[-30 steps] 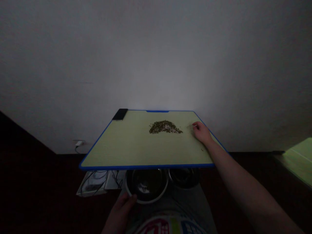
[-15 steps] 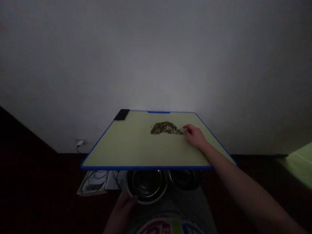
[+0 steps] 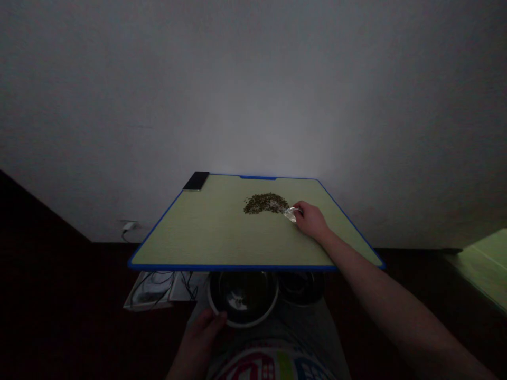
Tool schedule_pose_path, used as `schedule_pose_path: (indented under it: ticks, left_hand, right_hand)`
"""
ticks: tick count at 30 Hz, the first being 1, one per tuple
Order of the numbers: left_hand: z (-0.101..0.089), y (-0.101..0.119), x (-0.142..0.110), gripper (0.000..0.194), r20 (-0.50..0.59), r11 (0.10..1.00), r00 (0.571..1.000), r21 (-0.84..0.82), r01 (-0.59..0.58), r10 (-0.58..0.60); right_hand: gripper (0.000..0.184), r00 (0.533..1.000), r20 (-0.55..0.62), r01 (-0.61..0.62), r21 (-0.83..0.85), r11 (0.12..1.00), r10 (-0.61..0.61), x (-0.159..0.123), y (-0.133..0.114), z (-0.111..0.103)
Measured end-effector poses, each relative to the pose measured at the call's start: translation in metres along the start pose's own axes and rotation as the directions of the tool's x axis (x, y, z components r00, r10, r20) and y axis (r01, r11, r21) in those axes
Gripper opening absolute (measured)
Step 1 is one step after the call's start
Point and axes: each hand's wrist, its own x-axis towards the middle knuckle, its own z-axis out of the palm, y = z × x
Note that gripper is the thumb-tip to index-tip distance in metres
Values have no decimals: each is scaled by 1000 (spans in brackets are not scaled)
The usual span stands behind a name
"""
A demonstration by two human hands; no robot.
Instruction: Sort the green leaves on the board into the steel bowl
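Reaching right arm (image 3: 380, 287) across board (image 3: 190, 237), fingers (image 3: 301, 207) pinching clear plastic scrap (image 3: 291, 214)

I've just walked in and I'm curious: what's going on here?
A person is working over a pale green board with a blue edge. Their right hand pinches a small, clear, shiny piece at the edge of a heap of small dark green grains on the board. Their left hand rests on the rim of a steel bowl below the board, beside a second bowl.
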Motion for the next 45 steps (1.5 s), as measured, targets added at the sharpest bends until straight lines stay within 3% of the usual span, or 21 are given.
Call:
schedule_pose_path:
  ticks: [9, 16, 20, 27, 34, 41, 45]
  left_hand:
    - [7, 4, -4, 37, -5, 1000, 1000, 0, -7, 7]
    - [3, 4, -3, 30, -14, 1000, 1000, 27, 13, -12]
    - [4, 5, -2, 31, 16, 999, 999, 15, -32, 32]
    - [7, 7, -7, 36, -26, 1000, 1000, 6, 10, -10]
    - [0, 3, -1, 39, 12, 1000, 1000, 21, -18, 17]
    - [3, 3, -1, 44, 19, 1000, 1000, -16, -14, 14]
    - [7, 4, -5, 42, -1, 1000, 1000, 13, -17, 17]
  right_hand:
    - [23, 1000, -8, -6, 21, 1000, 6, 2, 1, 3]
    - [24, 1000, -9, -7, 19, 1000, 7, 3, 1, 5]
    - [25, 1000, 4, -6, 28, 1000, 6, 3, -1, 4]
    - [24, 1000, 8, 15, 70, 997, -16, 5, 0, 5]
    - [21, 998, 15, 54, 88, 995, -56, 3, 2, 6]
    - [24, 998, 33, 56, 41, 998, -58, 3, -5, 3]
    - [24, 992, 87, 102, -82, 991, -95, 6, -11, -3]
